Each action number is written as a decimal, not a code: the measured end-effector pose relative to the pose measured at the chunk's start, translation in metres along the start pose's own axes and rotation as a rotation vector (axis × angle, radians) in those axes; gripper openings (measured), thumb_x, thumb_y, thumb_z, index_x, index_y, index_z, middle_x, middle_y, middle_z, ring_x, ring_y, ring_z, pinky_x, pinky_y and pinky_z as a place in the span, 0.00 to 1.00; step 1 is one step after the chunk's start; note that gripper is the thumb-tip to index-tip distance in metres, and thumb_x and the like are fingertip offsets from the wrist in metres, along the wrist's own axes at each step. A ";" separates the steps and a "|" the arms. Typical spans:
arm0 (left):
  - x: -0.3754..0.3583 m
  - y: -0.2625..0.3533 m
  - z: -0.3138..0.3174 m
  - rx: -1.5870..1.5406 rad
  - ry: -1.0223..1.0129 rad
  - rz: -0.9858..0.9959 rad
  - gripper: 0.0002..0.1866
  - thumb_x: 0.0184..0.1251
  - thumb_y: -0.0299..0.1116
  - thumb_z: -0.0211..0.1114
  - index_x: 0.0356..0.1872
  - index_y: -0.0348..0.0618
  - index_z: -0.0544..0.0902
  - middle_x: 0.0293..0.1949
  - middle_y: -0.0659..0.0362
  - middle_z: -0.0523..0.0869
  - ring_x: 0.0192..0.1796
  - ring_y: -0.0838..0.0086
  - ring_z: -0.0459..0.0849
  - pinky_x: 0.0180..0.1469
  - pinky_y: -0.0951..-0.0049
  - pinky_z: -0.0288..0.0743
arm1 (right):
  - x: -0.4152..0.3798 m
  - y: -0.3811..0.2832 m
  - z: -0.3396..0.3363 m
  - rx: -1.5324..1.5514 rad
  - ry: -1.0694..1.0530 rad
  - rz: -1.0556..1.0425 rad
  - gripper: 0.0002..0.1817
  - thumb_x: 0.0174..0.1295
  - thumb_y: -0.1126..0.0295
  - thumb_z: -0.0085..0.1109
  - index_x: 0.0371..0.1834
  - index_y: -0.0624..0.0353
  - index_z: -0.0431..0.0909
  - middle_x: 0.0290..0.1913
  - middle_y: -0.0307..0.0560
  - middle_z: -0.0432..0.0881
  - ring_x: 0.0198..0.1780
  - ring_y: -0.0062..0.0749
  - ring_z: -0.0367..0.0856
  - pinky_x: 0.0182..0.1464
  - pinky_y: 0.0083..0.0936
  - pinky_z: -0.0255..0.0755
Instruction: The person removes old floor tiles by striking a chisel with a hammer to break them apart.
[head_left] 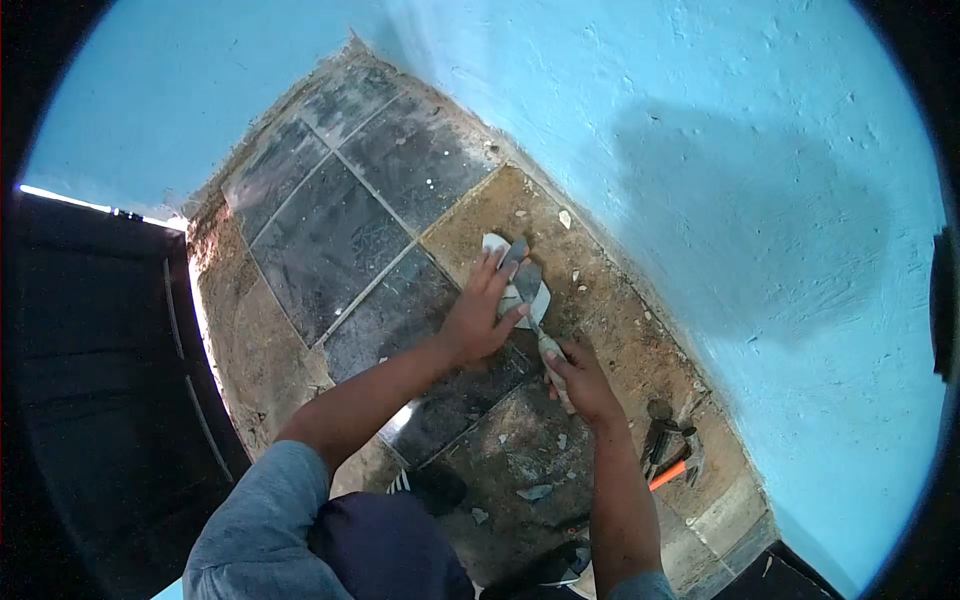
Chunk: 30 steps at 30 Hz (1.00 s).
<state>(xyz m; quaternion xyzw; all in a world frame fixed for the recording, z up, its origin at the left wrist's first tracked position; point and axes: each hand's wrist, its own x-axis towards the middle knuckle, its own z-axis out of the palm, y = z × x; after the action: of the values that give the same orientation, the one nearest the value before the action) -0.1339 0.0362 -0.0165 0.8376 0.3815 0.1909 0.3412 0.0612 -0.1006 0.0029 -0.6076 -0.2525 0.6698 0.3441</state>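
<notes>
My right hand (pixel 582 382) is wrapped round the pale handle of a trowel (pixel 528 284), whose grey blade points away from me. The blade lies over a white flat piece (pixel 540 304) on the brown bare patch of floor. Across the blade's left side reaches my left hand (pixel 478 312), its fingers stretched and spread, the fingertips at the white piece and a narrow grey shard (pixel 515 254). Whether those fingertips grip the shard or only touch it is hard to make out.
Dark floor tiles (pixel 330 225) with pale joints lie to the left. A claw hammer (pixel 672 474) with an orange handle rests by the right wall, beside a black tool (pixel 657 440). Loose chips (pixel 535 492) are scattered near my feet. Blue walls (pixel 640 200) border the floor.
</notes>
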 end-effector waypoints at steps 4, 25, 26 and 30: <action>-0.022 0.011 -0.032 -0.006 0.043 -0.024 0.32 0.78 0.44 0.58 0.74 0.37 0.63 0.80 0.38 0.52 0.83 0.39 0.45 0.79 0.42 0.49 | -0.004 -0.014 -0.004 -0.062 0.061 0.066 0.18 0.77 0.60 0.56 0.60 0.63 0.78 0.33 0.40 0.78 0.28 0.24 0.76 0.31 0.26 0.72; -0.379 0.060 -0.044 0.026 -0.245 -0.211 0.35 0.68 0.53 0.66 0.70 0.44 0.73 0.72 0.46 0.71 0.76 0.56 0.68 0.73 0.55 0.69 | -0.059 -0.037 0.217 -0.858 -0.207 -0.367 0.19 0.74 0.61 0.58 0.61 0.58 0.79 0.38 0.52 0.87 0.39 0.42 0.88 0.41 0.40 0.79; -0.381 0.071 -0.047 -0.008 -0.246 -0.297 0.34 0.68 0.52 0.66 0.70 0.45 0.73 0.71 0.47 0.72 0.75 0.56 0.68 0.74 0.54 0.66 | -0.077 -0.040 0.244 -1.022 -0.327 -0.328 0.20 0.73 0.61 0.57 0.63 0.58 0.79 0.41 0.56 0.87 0.43 0.50 0.88 0.45 0.44 0.79; -0.384 0.096 -0.052 -0.155 -0.247 -0.531 0.33 0.67 0.49 0.67 0.69 0.46 0.73 0.69 0.48 0.73 0.75 0.54 0.68 0.78 0.52 0.61 | -0.160 -0.037 0.341 -1.255 -0.783 -0.293 0.24 0.71 0.58 0.56 0.66 0.56 0.76 0.54 0.66 0.84 0.54 0.62 0.84 0.58 0.48 0.77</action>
<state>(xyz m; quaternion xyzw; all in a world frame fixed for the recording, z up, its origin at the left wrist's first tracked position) -0.3591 -0.2826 0.0660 0.6967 0.5271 0.0201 0.4862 -0.2661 -0.1721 0.1792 -0.3675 -0.7686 0.5147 -0.0960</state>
